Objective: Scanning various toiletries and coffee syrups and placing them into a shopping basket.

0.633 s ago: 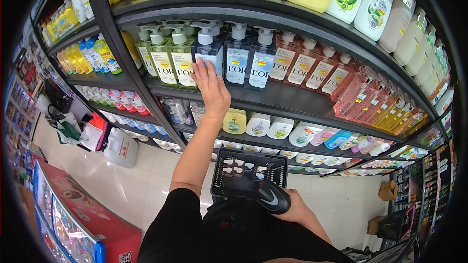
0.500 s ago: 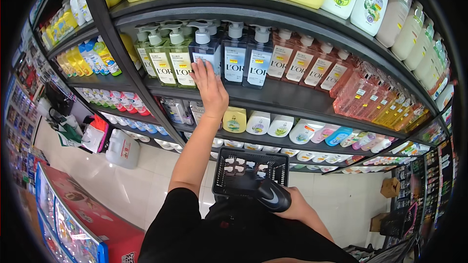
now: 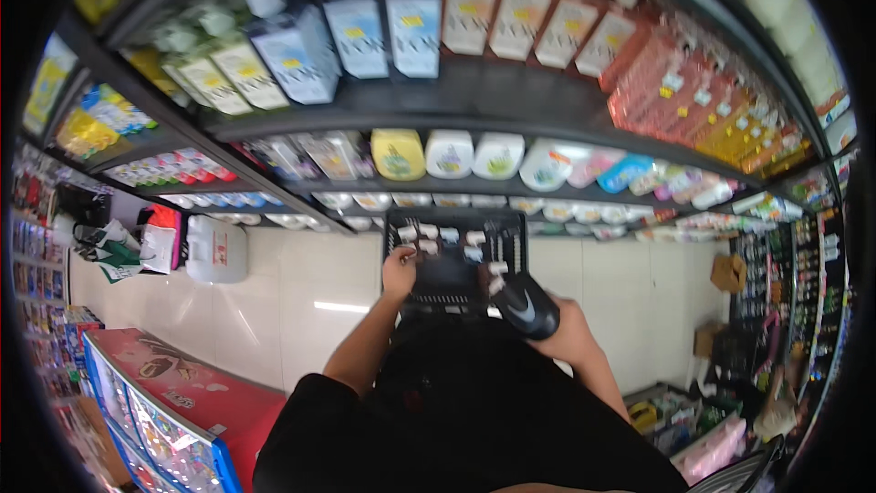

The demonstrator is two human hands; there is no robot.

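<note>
A black plastic basket [image 3: 521,260] sits in front of my body, with several small white and pinkish pieces [image 3: 428,245] inside. At the basket's left side is my left hand [image 3: 399,276], its fingers curled together; what they pinch, if anything, is too small to make out. My right hand [image 3: 558,332] is wrapped round a black rounded handheld device [image 3: 526,308] with a pale curved mark, held over the basket's near right corner. Above, blue pump bottles [image 3: 354,34] stand on the shelf [image 3: 511,91], one turned at an angle beside green pump bottles [image 3: 239,82].
Pink pump bottles [image 3: 538,14] and reddish bottles [image 3: 671,82] fill the shelf's right side. Below stand white and yellow bottles [image 3: 399,155]. A white jug [image 3: 217,249] stands on the tiled floor to the left, beyond a red freezer-like case [image 3: 173,374]. Cardboard boxes [image 3: 728,272] stand at the right.
My left hand has left the blue pump bottle on the shelf and come down to the basket. The view has tilted downward. My right hand still grips the black device.
</note>
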